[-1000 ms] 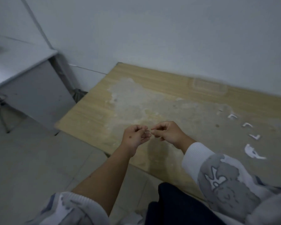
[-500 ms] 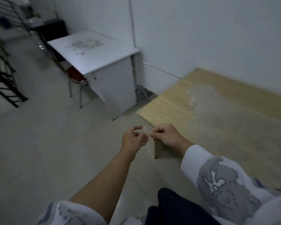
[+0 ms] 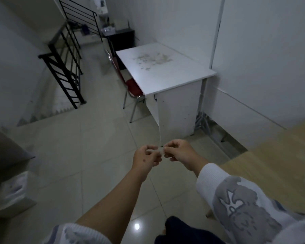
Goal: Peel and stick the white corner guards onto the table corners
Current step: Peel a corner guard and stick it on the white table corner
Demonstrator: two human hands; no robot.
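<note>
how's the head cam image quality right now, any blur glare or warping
Head view: dim, flat light; the wooden table at right is smeared by motion blur; a small bright glare spot shows on the floor tile; wide-angle bending curves the stair railing; the small white piece pinched between the hands is too soft to read.

open tiled floor (image 3: 88, 155) ahead, white desk (image 3: 165, 71) beyond, wooden table (image 3: 271, 164) at right
</note>
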